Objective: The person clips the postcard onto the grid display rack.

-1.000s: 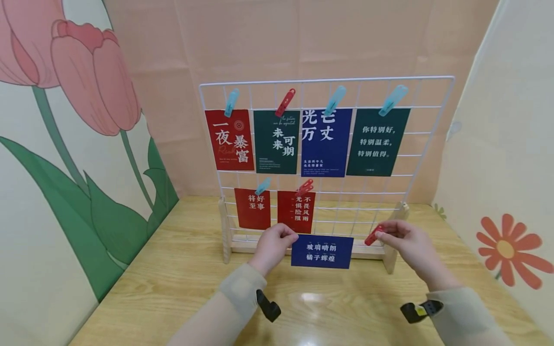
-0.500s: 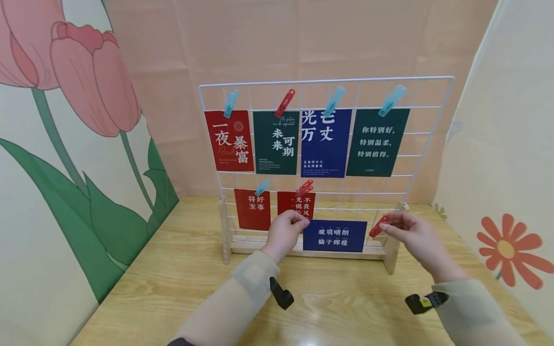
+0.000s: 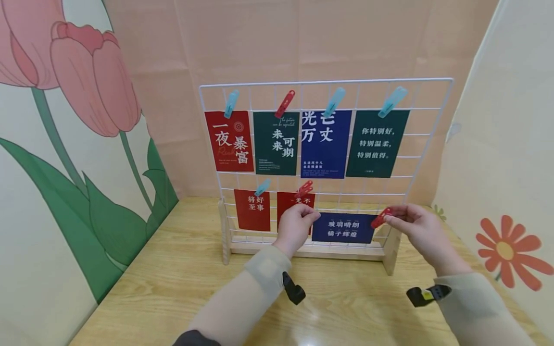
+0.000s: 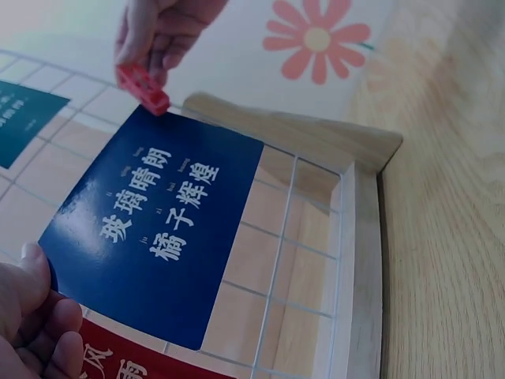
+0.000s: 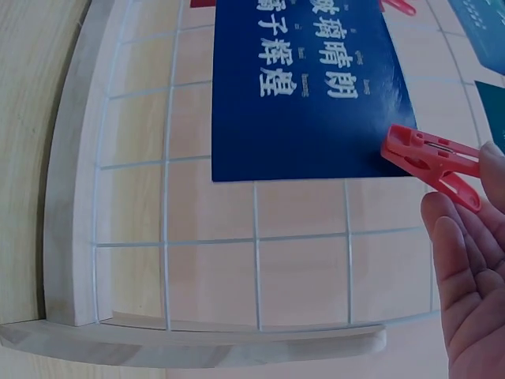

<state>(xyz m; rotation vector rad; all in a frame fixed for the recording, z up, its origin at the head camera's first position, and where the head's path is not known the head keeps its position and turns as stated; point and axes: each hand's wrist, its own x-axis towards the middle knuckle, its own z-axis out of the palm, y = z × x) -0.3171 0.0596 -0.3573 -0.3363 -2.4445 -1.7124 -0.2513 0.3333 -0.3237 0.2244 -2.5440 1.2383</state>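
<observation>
A dark blue card (image 3: 342, 228) with white characters lies sideways in front of the white wire grid (image 3: 359, 202). My left hand (image 3: 296, 228) pinches its left corner between thumb and fingers. In my right hand (image 3: 421, 233) is a red clothespin (image 3: 381, 217), held by thumb and fingers. The clothespin's tip overlaps the card's upper right corner in the right wrist view, where the blue card (image 5: 308, 118) reaches toward it. Whether the tip bites the card, I cannot tell. Behind my left hand, a red card (image 3: 283, 204) is partly covered.
Upper cards, such as the green card (image 3: 376, 144), hang from blue and red clothespins. Below hangs another red card (image 3: 252, 211). Wooden feet (image 3: 391, 252) hold up the grid on the wooden table (image 3: 173, 288). Patterned cloth (image 3: 497, 144) stands at the right.
The blue card has moved up and to the right with my left hand, partly covering the red card. My right hand has risen slightly, and the clothespin now meets the card's corner.
</observation>
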